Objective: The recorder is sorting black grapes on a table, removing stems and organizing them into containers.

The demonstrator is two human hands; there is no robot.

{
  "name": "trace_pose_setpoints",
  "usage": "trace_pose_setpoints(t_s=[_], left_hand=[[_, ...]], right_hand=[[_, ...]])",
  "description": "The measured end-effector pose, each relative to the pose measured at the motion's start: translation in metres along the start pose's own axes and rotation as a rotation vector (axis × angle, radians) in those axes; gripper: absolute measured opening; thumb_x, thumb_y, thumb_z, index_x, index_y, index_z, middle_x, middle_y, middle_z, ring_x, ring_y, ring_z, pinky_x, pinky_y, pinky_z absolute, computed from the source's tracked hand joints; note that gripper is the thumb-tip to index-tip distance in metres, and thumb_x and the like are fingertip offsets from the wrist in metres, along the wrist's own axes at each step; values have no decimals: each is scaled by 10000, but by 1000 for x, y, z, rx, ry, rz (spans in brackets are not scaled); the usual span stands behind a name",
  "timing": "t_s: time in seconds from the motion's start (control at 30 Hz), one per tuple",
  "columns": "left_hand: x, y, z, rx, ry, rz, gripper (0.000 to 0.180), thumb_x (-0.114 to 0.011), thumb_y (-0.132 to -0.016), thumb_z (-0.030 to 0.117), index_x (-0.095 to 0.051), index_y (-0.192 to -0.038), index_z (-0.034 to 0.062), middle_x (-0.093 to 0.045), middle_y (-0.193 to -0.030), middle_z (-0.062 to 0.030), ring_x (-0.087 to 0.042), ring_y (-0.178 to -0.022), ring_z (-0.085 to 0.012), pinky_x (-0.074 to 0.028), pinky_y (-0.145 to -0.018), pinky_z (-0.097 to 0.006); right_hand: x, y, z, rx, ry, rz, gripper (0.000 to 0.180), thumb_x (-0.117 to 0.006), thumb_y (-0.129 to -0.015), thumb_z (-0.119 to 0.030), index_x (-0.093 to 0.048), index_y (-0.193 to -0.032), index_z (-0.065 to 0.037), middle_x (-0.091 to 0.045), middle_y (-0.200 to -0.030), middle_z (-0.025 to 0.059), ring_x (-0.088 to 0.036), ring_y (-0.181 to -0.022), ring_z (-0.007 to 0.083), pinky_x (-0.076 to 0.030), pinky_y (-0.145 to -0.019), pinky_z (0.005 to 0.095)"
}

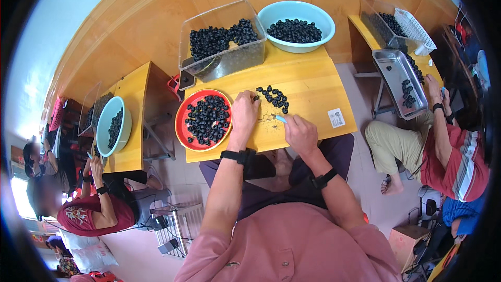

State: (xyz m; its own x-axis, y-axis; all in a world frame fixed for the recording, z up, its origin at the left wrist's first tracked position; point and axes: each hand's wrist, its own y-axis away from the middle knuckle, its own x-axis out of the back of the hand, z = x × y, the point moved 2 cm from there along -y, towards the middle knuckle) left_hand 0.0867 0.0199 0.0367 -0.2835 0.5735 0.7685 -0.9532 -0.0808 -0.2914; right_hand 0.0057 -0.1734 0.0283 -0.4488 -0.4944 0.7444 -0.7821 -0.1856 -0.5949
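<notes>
My left hand (245,112) rests on the yellow table, closed in a pinch around a small black round part (256,97) that shows at the fingertips. My right hand (301,131) is closed on a small light-blue-handled tool (281,118); its thin tip points toward the left hand. Between the hands lie small dark scraps (267,117). Just beyond them is a loose group of black ring-like parts (273,96). Left of my left hand sits a red round tray (182,137) with many more such parts.
At the table's back stand a clear plastic bin (224,68) and a light-blue basin (297,48), both holding black parts. A white label (336,118) lies at the right. Co-workers sit at tables on both sides; a metal tray (389,81) is on the right.
</notes>
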Motion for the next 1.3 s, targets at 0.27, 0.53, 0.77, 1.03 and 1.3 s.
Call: trace_pose_setpoints(t_s=[0.27, 0.53, 0.77, 1.03, 1.3], left_hand=[[4, 48, 4, 173, 506, 31, 197, -791, -838, 31, -761, -1030, -5, -711, -950, -117, -708, -808, -195, -566, -733, -326], [-4, 63, 4, 106, 608, 51, 210, -721, -871, -31, -766, -1075, -9, -672, -1087, -113, -674, -811, -168, -554, -754, -273], [-5, 68, 5, 112, 695, 74, 214, -726, -872, -37, -771, -1076, 8, -653, -1041, -84, -653, -806, -128, -542, -749, -258], [-14, 71, 6, 104, 643, 22, 279, -764, -846, -45, -743, -1122, -3, -678, -964, -95, -668, -802, -150, -553, -738, -275], [-15, 71, 10, 142, 710, -67, 324, -779, -842, -39, -715, -1159, -12, -715, -995, -113, -706, -856, -163, -576, -774, -281]], right_hand=[[-4, 0, 3, -2, -11, 25, 56, -690, -886, -106, -675, -926, -69, -601, -752, 79, -664, -687, 265, -537, -592, 396], [-1, -1, 0, -9, -27, 3, 73, -681, -900, -119, -679, -953, -69, -611, -757, 82, -667, -691, 268, -536, -594, 403], [-3, -1, 0, -14, -17, 2, 60, -676, -905, -119, -674, -954, -84, -610, -756, 73, -665, -683, 262, -532, -592, 404], [-1, -1, -2, 13, -9, 2, 52, -678, -897, -124, -673, -938, -92, -593, -737, 62, -657, -668, 251, -529, -579, 395], [-6, 1, 2, 78, 8, -21, 54, -678, -886, -132, -683, -927, -96, -565, -707, 59, -647, -650, 242, -526, -558, 390]])
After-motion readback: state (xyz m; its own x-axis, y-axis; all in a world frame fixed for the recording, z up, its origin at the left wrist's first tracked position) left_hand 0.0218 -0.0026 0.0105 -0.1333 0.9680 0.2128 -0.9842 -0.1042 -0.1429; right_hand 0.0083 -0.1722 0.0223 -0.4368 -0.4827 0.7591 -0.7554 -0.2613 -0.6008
